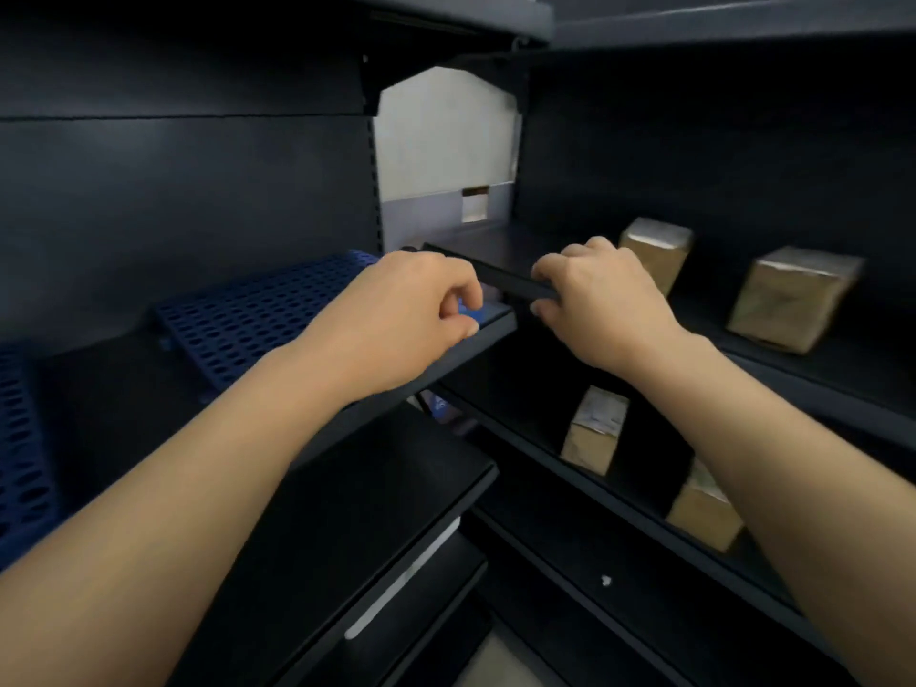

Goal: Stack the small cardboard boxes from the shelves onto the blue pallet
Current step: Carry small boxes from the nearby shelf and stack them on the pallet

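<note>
A blue perforated pallet point(257, 314) lies on the left shelf with nothing on it. Two small brown cardboard boxes point(654, 250) point(793, 300) stand on the right shelf, and two more point(595, 428) point(704, 508) sit one shelf lower. My left hand point(406, 319) hovers over the left shelf's corner beside the pallet, fingers curled in, holding nothing. My right hand point(600, 304) is curled around the dark front lip of the right shelf point(486, 270), fingers above and thumb below, just left of the nearest box.
Dark metal shelving fills the view on both sides and meets in a corner. A second blue pallet piece point(20, 453) shows at the far left edge. A pale wall panel point(441, 136) is visible behind the corner gap. Lower shelves point(376, 513) jut out below my arms.
</note>
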Demonstrator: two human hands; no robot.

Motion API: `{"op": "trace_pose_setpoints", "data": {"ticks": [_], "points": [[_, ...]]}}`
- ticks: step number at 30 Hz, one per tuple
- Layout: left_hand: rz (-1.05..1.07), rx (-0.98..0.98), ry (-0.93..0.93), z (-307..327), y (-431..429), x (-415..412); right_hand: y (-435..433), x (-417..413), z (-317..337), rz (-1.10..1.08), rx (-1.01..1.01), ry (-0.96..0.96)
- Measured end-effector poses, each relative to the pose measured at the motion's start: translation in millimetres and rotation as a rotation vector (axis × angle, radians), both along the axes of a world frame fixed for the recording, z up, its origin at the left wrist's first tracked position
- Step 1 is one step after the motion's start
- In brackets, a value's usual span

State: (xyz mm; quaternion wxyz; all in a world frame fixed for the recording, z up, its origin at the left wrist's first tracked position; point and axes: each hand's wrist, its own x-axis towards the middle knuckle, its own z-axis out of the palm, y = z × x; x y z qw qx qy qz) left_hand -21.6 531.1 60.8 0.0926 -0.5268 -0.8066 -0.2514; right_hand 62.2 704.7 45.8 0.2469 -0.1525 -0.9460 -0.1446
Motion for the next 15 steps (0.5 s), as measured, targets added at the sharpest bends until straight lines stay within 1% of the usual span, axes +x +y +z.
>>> {"op": "trace_pose_setpoints", "data": {"ticks": [9, 12, 15], "points": [[-0.305, -0.003, -0.078, -13.2, 89.7, 48.2, 40.0, 118.4, -10.1, -0.404, -0.079, -0.043], [-0.361, -0.002, -0.085, -17.6, 124.5, 69.2, 57.1, 152.7, -9.3, -0.509, -0.103, -0.028], [-0.385, 0.006, -0.090, -20.9, 160.6, 87.1, 79.8, 175.3, -7.2, -0.571, -0.138, -0.017]]}}
